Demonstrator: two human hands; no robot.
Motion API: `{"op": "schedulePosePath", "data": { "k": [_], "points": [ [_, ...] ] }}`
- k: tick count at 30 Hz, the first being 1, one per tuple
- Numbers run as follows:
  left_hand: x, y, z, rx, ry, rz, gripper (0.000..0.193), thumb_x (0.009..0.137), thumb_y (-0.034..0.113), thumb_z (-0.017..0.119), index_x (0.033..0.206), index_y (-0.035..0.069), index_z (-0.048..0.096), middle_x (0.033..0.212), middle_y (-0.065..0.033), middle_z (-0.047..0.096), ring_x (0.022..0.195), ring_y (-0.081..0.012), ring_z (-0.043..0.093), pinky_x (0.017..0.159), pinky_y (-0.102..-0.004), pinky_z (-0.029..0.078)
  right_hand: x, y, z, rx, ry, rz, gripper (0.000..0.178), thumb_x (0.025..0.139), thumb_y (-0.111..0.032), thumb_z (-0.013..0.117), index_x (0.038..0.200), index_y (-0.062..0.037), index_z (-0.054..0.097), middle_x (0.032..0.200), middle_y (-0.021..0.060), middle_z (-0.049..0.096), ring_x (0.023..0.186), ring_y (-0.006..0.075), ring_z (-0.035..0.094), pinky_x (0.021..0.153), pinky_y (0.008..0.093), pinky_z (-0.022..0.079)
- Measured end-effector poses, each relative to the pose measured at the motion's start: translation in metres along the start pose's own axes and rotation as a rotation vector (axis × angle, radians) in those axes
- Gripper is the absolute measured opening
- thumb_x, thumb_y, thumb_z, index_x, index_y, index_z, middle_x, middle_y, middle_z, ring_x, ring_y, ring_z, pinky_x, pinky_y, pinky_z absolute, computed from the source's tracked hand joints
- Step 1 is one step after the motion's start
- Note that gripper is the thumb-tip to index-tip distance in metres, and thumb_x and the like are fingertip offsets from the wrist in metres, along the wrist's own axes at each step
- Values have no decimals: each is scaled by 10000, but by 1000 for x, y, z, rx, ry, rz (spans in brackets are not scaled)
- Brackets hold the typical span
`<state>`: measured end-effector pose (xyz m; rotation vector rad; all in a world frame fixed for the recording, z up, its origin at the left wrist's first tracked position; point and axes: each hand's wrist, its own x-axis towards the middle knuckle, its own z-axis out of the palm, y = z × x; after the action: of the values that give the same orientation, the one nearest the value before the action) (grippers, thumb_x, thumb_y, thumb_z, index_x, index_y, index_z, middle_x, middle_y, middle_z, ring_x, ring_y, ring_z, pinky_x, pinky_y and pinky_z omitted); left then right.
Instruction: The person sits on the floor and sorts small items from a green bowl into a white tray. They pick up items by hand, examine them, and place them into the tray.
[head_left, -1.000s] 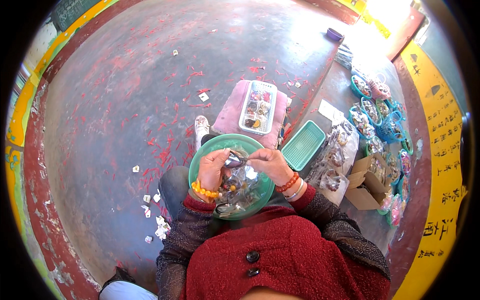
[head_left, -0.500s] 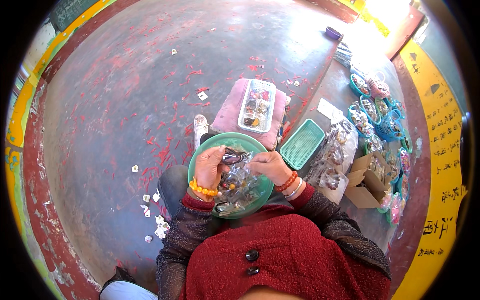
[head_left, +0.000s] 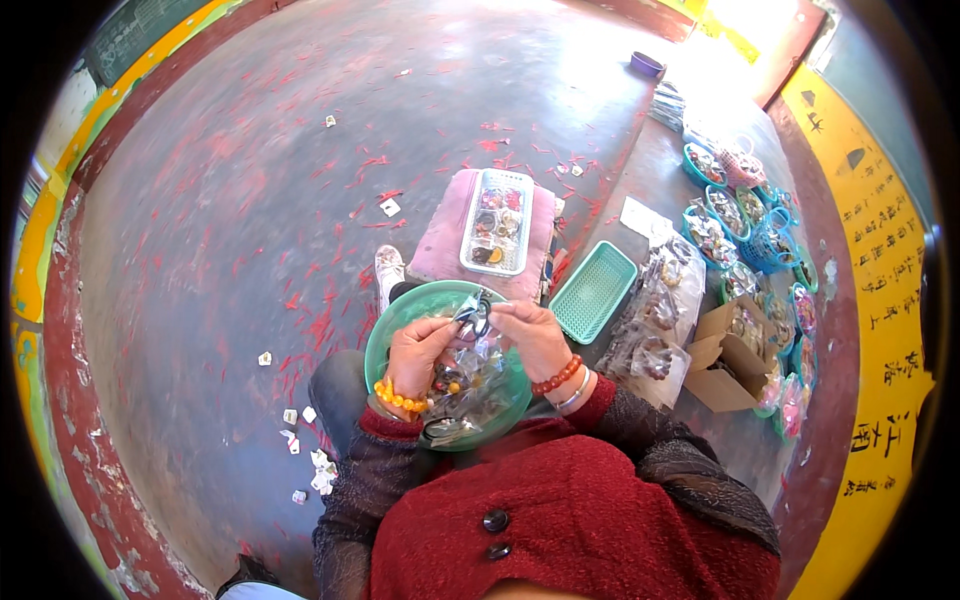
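Note:
A round green bowl (head_left: 400, 318) rests on my lap, filled with small clear packets and beads. My left hand (head_left: 420, 352) and my right hand (head_left: 533, 335) meet above the bowl's far side. Together they pinch a small clear packet (head_left: 473, 315) with something dark inside. An orange bead bracelet circles my left wrist, a red one and a bangle my right. A divided clear box (head_left: 496, 220) of small items lies on a pink cushion (head_left: 440, 235) just beyond the bowl.
A rectangular green tray (head_left: 592, 292) lies to the right of the cushion. Bags of packets (head_left: 655, 330), an open cardboard box (head_left: 725, 355) and several small blue baskets (head_left: 745, 225) line the right side. Paper scraps (head_left: 315, 470) dot the red-stained concrete floor on my left.
Both hands have lifted the small packet slightly toward the bowl's far rim. The bowl and the things around it have not moved.

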<state>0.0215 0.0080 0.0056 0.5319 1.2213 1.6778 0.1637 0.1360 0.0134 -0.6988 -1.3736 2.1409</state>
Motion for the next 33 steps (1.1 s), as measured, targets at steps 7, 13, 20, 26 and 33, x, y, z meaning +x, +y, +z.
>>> {"op": "schedulePosePath", "data": {
  "k": [7,13,20,26,33],
  "points": [
    [-1,4,-2,-62,73,25,222,938,179,503,1014,-1,608,923,-111,673,844,-172,657,569,-214,481,102,-35,-64,-458,128,-12,171,847,-183,635,734,-57,607,577,-51,477,490,36,417,440,192,308],
    [4,1,-1,4,57,6,218,938,171,499,1006,-4,610,912,-112,672,816,-166,654,572,-216,483,187,-6,-124,-614,125,256,154,821,-179,627,741,-50,601,545,-15,468,421,77,397,381,244,284],
    [3,-2,-4,12,68,-10,218,924,162,517,1016,0,632,906,-86,676,793,-137,642,593,-214,466,211,21,-126,-757,84,419,117,810,-157,614,758,-52,610,539,13,493,405,99,421,355,256,299],
    [4,-1,-3,41,53,-15,213,928,154,510,1016,-1,627,900,-89,675,803,-145,645,588,-214,471,201,24,-116,-1402,364,-15,251,776,-254,590,808,-16,664,753,180,654,810,322,645,776,404,491],
    [7,0,0,48,46,-12,209,934,142,496,1000,-8,624,883,-99,677,791,-152,652,568,-210,475,175,25,-95,-1762,-52,-304,267,728,-162,596,980,-97,656,1014,131,630,1005,301,571,881,414,427]
  ]
}}
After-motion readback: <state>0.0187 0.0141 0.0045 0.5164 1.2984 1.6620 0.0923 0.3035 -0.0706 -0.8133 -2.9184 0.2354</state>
